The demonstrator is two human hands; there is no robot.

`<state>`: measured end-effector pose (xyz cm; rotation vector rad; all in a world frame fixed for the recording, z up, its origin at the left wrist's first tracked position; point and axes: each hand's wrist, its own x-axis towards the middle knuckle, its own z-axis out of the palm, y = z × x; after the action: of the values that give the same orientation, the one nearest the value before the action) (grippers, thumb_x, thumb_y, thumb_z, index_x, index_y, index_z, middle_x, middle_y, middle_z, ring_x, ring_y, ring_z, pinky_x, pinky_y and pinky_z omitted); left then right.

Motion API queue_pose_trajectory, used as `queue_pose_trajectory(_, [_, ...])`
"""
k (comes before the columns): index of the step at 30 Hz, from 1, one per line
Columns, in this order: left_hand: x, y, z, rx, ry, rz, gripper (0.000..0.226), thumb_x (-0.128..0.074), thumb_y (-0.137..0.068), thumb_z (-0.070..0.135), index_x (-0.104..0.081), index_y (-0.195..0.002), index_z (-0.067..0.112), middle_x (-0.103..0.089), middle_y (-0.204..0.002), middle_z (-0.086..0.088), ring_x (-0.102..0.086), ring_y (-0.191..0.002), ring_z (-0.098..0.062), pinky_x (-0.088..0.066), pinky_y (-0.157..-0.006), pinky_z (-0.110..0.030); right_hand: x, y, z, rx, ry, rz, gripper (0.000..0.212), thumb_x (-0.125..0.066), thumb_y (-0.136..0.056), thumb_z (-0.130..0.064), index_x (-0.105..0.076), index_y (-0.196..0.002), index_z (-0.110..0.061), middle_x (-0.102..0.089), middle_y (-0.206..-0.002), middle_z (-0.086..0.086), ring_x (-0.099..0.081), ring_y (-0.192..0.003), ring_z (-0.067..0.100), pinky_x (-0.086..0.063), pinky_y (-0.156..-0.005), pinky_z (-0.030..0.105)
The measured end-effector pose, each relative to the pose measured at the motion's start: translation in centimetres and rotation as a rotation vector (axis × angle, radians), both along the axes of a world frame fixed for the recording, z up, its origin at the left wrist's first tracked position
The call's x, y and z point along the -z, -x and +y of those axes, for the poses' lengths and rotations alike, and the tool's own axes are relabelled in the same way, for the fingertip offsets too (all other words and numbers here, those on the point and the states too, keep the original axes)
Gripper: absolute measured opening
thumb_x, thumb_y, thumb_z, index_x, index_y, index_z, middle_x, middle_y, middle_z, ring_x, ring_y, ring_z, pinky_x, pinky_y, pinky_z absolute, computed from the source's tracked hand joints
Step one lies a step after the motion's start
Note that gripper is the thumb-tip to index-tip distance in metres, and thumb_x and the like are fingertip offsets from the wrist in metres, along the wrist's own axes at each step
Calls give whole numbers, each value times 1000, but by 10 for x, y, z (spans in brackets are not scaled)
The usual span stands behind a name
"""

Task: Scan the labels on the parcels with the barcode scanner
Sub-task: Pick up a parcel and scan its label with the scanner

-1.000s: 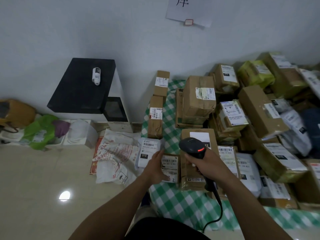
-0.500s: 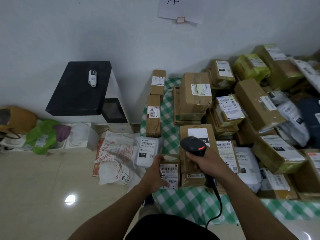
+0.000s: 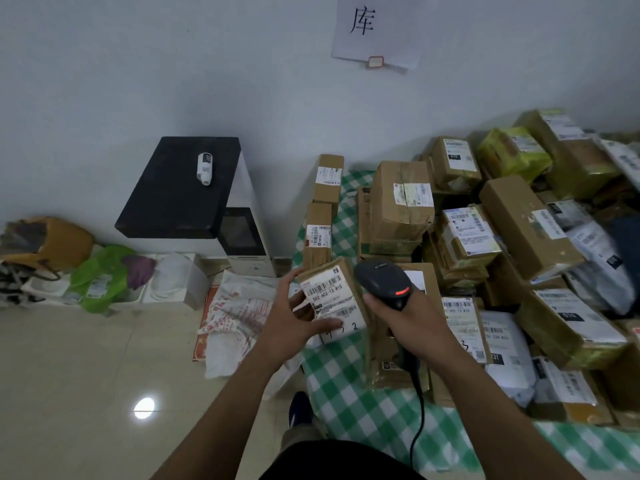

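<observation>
Gripping a small parcel [image 3: 334, 299] — left hand [image 3: 292, 323]; right hand [image 3: 408, 323] holds scanner [image 3: 384, 282].

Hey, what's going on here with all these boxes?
A person is scanning parcel labels. The left hand holds a small cardboard parcel with its label facing up. The right hand grips a black barcode scanner right beside that label, and a red light shows on the scanner. Many other labelled parcels lie piled on the green checked cloth.

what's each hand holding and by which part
Left hand grips the small labelled parcel by its left edge; right hand grips the barcode scanner by its handle.
</observation>
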<state>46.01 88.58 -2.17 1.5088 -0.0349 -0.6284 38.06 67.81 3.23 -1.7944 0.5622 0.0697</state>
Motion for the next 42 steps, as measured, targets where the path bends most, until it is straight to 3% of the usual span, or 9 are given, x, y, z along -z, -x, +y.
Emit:
queue_pose_trajectory(2, [-10, 0, -4, 1, 11, -13, 98, -92, -64, -5, -47, -141, 35, -73, -122, 1, -70, -114, -18, -61, -91, -43, -7, -4, 5, -14, -27, -68, 32, -81, -88, -19, -64, -112, -31, -68, -85, -28, -62, -75, -20, -43, -62, 1])
queue_pose_trajectory(7, [-25, 0, -7, 26, -6, -105, 80, -92, -70, 16, -54, -136, 41, -71, -124, 15, -67, -116, -7, -59, -95, -37, -7, -15, 7, 57, 4, -110, 34, -87, -81, -11, -73, -110, -20, -73, -85, -22, -67, -75, -14, -45, -57, 4])
queue_pose_trajectory(12, [-26, -10, 1, 18, 43, 4, 78, -90, -71, 48, -49, -135, 60, -68, -133, 2, -62, -127, -21, -55, -102, -50, -7, -23, -1, 79, 13, -75, 24, -85, -83, -18, -77, -105, -23, -79, -89, -11, -75, -90, 10, -60, -81, 40])
queue_pose_trajectory(15, [-23, -14, 0, -29, 56, 34, 75, -91, -74, 38, -51, -136, 54, -69, -131, -7, -65, -122, -27, -58, -96, -53, -8, -27, -4, 65, 20, -65, 25, -84, -85, -23, -75, -108, -23, -78, -89, -13, -74, -92, 12, -58, -83, 41])
queue_pose_trajectory(19, [-21, -24, -3, -162, -40, -96, 75, -84, -84, 18, -47, -143, 45, -65, -130, -1, -69, -113, -14, -63, -84, -44, -13, -30, -5, 56, 23, -60, 31, -79, -89, -37, -67, -117, -32, -70, -72, -23, -67, -76, 10, -51, -72, 35])
queue_pose_trajectory(23, [-13, -42, -1, -247, -167, -208, 81, -87, -80, 22, -43, -144, 46, -60, -123, 12, -64, -105, -1, -64, -82, -39, -27, -31, -1, -44, 25, -21, 26, -76, -91, -38, -67, -115, -35, -75, -81, -19, -70, -70, -1, -49, -67, 24])
queue_pose_trajectory(29, [-7, -53, -4, -321, -215, -259, 74, -82, -85, 13, -43, -141, 42, -56, -106, 23, -64, -87, 3, -57, -61, -16, -36, -33, 14, -225, 70, 46, 18, -71, -95, -35, -67, -112, -40, -78, -88, -12, -73, -71, 13, -56, -68, 27])
queue_pose_trajectory(35, [4, -60, -4, -337, -211, -237, 77, -83, -83, 11, -44, -140, 44, -62, -107, 18, -70, -92, -2, -61, -68, -24, -41, -34, 18, -270, 50, 80, 17, -71, -96, -34, -64, -109, -42, -76, -81, -10, -70, -66, 8, -52, -57, 19])
queue_pose_trajectory(42, [7, -60, -6, -317, -232, -259, 77, -82, -84, 10, -44, -145, 38, -61, -109, 17, -68, -89, 1, -58, -61, -18, -43, -34, 18, -275, 32, 101, 18, -71, -96, -34, -60, -100, -48, -72, -73, -11, -66, -65, 2, -51, -58, 18])
